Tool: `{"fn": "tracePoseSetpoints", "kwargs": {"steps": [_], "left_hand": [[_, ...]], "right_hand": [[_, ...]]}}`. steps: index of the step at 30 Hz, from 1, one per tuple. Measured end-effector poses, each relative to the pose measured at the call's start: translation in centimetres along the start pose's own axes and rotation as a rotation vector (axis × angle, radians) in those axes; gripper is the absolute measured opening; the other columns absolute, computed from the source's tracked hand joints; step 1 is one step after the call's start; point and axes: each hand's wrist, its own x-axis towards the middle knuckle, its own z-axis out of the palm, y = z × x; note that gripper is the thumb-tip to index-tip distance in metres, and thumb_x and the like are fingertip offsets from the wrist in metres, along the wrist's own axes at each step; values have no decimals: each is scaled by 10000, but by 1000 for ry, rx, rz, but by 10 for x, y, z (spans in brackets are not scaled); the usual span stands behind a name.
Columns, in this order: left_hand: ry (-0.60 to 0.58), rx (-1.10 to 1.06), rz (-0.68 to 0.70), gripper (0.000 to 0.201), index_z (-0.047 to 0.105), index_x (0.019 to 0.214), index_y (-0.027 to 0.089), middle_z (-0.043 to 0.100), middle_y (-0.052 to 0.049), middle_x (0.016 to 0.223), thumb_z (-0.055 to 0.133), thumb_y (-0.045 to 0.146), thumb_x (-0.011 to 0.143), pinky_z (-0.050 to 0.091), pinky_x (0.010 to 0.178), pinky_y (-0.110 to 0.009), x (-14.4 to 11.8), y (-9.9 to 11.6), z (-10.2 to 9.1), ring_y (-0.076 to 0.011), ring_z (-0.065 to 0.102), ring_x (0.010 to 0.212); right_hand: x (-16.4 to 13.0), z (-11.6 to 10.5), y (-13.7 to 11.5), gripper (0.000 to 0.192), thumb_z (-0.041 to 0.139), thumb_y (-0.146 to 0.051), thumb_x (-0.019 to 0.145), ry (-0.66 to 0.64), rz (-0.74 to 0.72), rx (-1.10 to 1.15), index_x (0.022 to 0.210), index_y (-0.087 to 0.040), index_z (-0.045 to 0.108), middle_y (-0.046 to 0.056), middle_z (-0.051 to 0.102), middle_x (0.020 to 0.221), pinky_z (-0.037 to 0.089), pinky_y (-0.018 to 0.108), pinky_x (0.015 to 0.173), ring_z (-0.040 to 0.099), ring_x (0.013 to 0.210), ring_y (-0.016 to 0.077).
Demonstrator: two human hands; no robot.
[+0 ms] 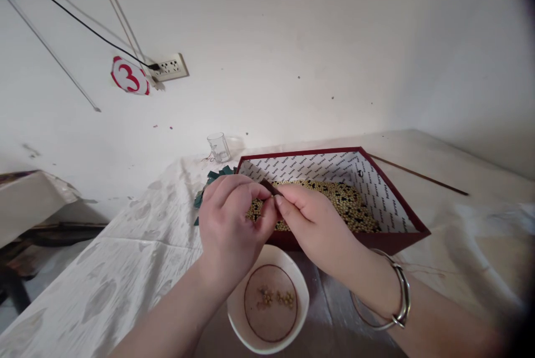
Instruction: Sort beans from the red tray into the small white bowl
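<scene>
My left hand (232, 218) and my right hand (311, 213) meet over the near edge of a dark red box (399, 242). Between their pinched fingertips is a small dark brown strip (271, 186); its exact kind is unclear. Beneath and behind the hands, gold and black beads (346, 204) fill the bottom of the box, which has a white lining with printed words. Closer to me, below my hands, stands a white bowl (304, 313) with a dark ring inside. Two little clusters of gold bead-like pieces (285, 299) lie in it.
Dark green strips (221, 173) lie left of the box, near a clear glass mug (219, 147) by the wall. A thin brown stick (422, 175) rests at the right. A patterned white cloth (125, 269) covers the table. Above it is a wall socket (171, 67) with a black cable.
</scene>
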Motion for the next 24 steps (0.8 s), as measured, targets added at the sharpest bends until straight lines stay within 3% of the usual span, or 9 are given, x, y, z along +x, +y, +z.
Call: {"fn": "tracePoseSetpoints", "kwargs": {"steps": [5, 24], "left_hand": [[2, -3, -47, 42, 595, 725, 173, 593, -16, 777, 595, 140, 700, 482, 697, -297, 1, -1, -1, -145, 575, 760], [-10, -42, -89, 45, 587, 734, 176, 594, -17, 789, 581, 140, 709, 484, 703, -297, 0, -3, 1, -145, 576, 769]], "right_hand": [[-1, 0, 0, 221, 378, -184, 895, -30, -18, -11, 698, -184, 478, -19, 466, 639, 318, 272, 568, 426, 608, 123], [-1, 1, 0, 231, 377, -183, 896, -18, -25, -45, 682, -185, 461, -18, 461, 635, 317, 272, 568, 428, 610, 124]]}}
